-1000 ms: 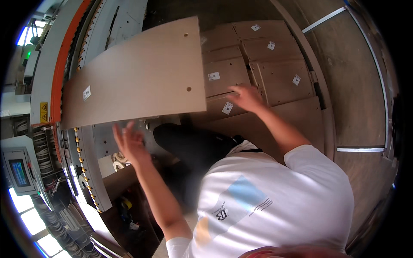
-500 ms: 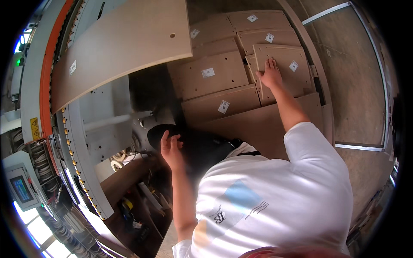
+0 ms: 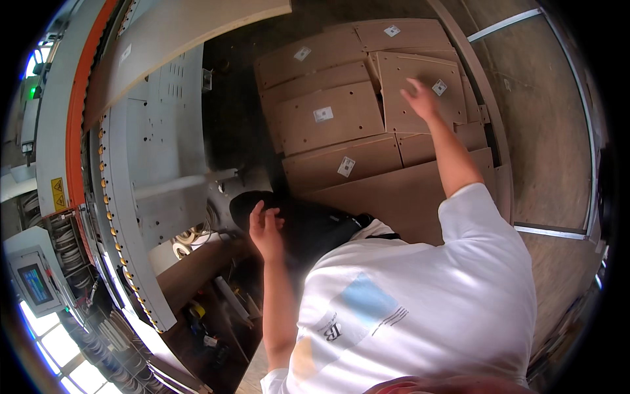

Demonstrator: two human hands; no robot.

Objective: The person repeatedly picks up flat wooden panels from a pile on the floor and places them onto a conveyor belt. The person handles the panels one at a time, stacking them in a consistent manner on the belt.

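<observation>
Since the earlier frame the board has slid away up-left. Right hand, open, reaches the panel; left hand hangs empty. Next: grip its edge.

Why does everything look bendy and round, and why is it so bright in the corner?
In the head view, the fisheye lens curves straight edges such as the orange-edged machine rail toward the black rim; daylight from the windows at lower left washes out; the right hand looks slightly blurred over the brown panels.
</observation>
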